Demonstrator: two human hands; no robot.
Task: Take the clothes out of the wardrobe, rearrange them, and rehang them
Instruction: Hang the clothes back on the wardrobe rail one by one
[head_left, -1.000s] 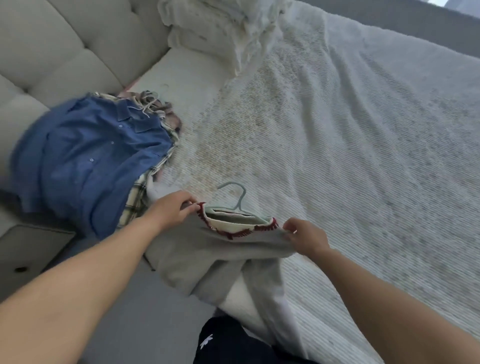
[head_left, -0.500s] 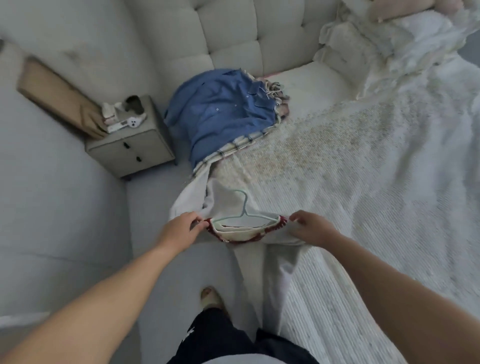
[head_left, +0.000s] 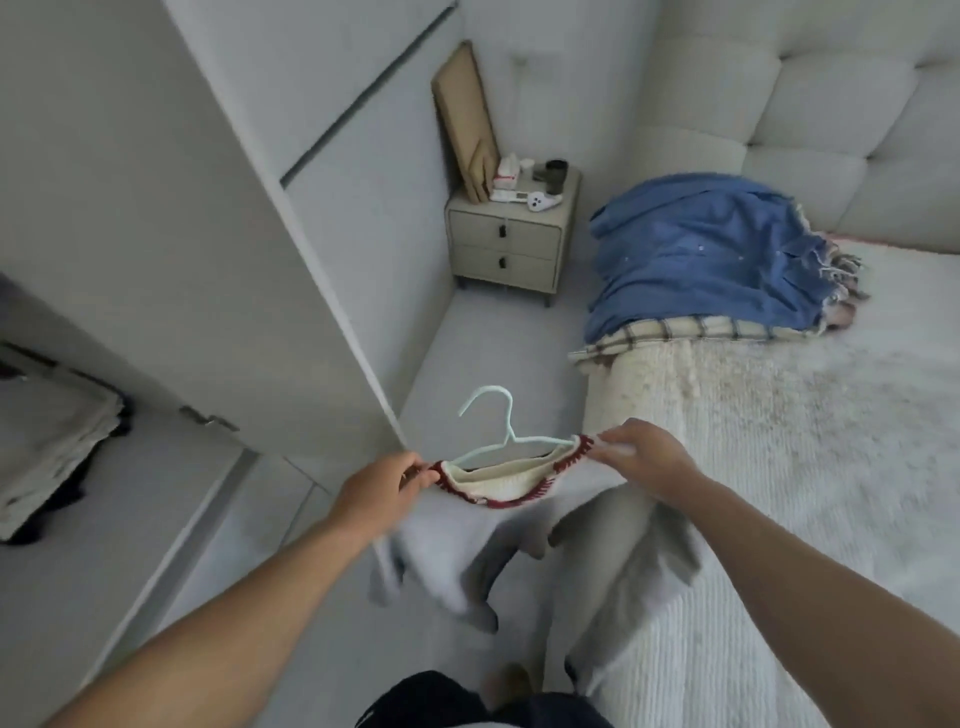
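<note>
While both arms reach out, the left hand and right hand each pinch one end of a grey garment with a red-trimmed cream collar, fingers curled tight on the fabric. It's on a pale green hanger, held up off the floor beside the bed. Further back, a blue shirt sits piled on the bed, with a nightstand and wardrobe door beyond.

Two bare forearms with no sleeves in view, left hand, right hand, dark trousers at the bottom edge
</note>
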